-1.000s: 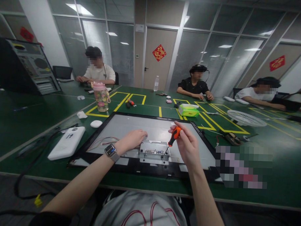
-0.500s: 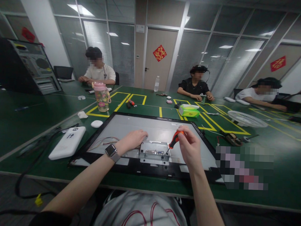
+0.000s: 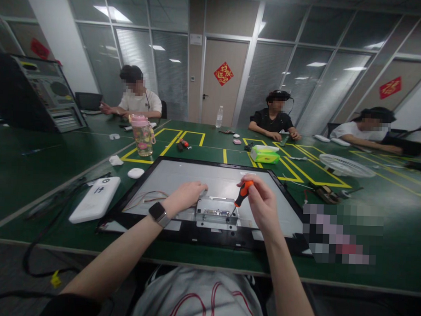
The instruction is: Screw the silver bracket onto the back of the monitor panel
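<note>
My right hand [image 3: 262,201] grips an orange and black screwdriver [image 3: 244,193] near the top of its handle. The screwdriver leans, and its tip comes down at the right end of a silver metal bracket [image 3: 209,205] with a row of connector ports. Under the bracket lies the back of a flat display panel [image 3: 223,177] in a black frame, flat on the table. My left hand [image 3: 186,196], with a watch on the wrist, rests palm down on the panel, fingers stretched beside the bracket's upper left corner. Thin wires [image 3: 150,196] run out left of it.
Left of the panel lie a white power bank [image 3: 95,200], a white oval case [image 3: 136,173] and black cables. A pink-lidded bottle [image 3: 142,135] stands behind. Farther off are a green tissue pack [image 3: 265,155], a white fan grille [image 3: 346,166] and several seated people. A computer case [image 3: 36,94] stands far left.
The screwdriver's handle has turned and tilts slightly differently, with the fingers of my right hand shifted around it. My left hand has stayed almost in place. A person at the back left has raised a hand.
</note>
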`<control>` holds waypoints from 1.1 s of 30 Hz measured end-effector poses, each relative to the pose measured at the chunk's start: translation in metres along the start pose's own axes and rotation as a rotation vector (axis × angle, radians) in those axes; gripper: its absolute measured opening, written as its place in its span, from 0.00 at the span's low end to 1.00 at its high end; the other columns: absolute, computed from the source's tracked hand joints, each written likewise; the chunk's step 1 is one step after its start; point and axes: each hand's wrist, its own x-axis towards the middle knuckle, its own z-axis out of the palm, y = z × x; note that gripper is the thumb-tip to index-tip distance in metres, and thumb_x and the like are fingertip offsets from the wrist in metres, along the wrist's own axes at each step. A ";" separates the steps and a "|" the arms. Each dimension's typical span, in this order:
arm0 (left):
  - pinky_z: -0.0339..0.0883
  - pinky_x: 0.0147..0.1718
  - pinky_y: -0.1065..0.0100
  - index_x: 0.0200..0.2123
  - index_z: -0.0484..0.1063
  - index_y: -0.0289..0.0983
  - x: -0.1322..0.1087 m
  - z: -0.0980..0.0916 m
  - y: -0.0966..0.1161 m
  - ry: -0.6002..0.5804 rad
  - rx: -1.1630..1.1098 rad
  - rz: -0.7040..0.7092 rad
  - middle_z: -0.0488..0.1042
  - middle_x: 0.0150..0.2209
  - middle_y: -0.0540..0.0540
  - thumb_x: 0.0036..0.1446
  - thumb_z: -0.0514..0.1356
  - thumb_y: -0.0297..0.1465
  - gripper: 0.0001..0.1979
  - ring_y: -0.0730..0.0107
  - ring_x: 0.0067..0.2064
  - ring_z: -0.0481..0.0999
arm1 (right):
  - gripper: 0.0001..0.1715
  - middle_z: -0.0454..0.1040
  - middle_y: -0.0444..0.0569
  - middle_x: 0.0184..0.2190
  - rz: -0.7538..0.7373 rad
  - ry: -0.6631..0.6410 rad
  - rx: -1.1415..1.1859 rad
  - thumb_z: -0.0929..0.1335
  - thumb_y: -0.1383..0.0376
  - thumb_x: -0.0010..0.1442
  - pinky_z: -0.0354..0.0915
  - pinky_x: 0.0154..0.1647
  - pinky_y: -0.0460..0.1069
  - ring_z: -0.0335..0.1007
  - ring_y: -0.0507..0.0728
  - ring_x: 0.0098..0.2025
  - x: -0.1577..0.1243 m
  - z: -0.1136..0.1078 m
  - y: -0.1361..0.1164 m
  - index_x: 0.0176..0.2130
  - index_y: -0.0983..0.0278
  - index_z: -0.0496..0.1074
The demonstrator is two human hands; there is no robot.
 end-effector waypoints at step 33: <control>0.67 0.41 0.65 0.51 0.71 0.39 0.002 0.005 -0.004 0.002 -0.151 -0.023 0.76 0.43 0.40 0.65 0.46 0.24 0.18 0.59 0.44 0.77 | 0.04 0.67 0.46 0.34 0.020 -0.218 0.008 0.72 0.61 0.58 0.64 0.22 0.45 0.68 0.54 0.34 0.004 0.029 -0.006 0.35 0.58 0.77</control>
